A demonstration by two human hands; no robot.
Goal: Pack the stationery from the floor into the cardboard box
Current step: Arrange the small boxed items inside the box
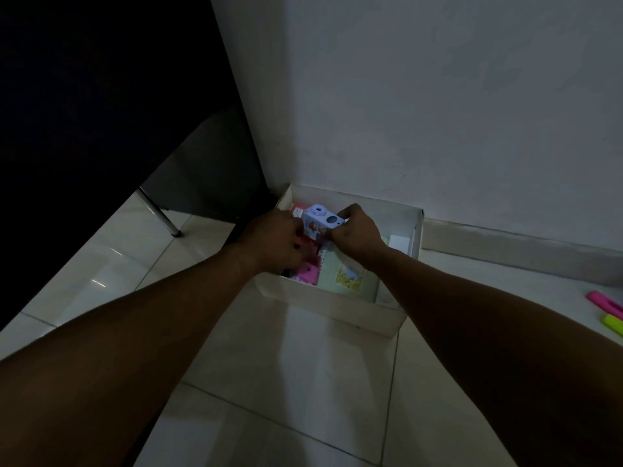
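Down on the tiled floor [303, 365], an open white cardboard box [340, 308] sits against the wall [438, 96]. Both hands meet over it: the left hand [273, 241] and the right hand [357, 234] each curl their fingers round a small pale blue sharpener [322, 223], holding it just above the box's contents. Inside lie a pale green notebook [350, 278] and pink items [307, 273]. Well apart on the right, a pink marker [605, 303] and a green marker [613, 323] lie on the floor. A dark chair [101, 112] stands at the left.
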